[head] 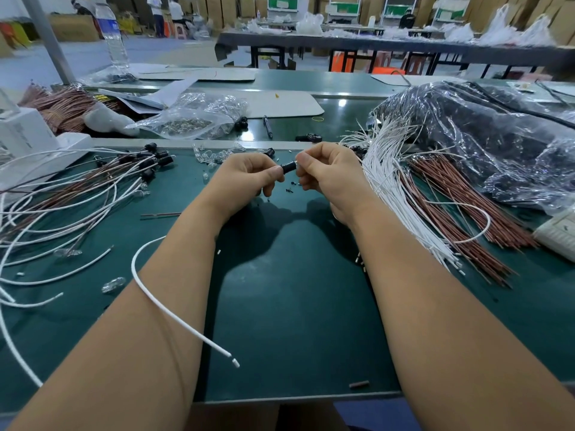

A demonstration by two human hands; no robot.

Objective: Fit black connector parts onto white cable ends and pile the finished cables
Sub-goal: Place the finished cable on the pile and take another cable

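Black plastic sits between my two hands: a small black connector part (287,168), which my left hand (245,178) pinches at one end with thumb and curled fingers while my right hand (329,175) pinches the other end, fingers bent round it. Both hands hover just above the green table mat (295,306). A white cable (161,306) lies draped over my left forearm, its stripped tip hanging near the mat below the grip; whether its other end reaches the connector I cannot tell. To the left of the grip lies the pile of finished cables (77,194), white and brown leads with black connectors on their ends. To the right fans out a bundle of bare white cables (401,209), with brown wires (451,213) beside them and a crumpled plastic bag (482,135) beyond. Past the grip sit a clear bag of small parts (193,119) and a black pen (267,126). Far left stands a water bottle (112,32); its blue label is too blurred to read.
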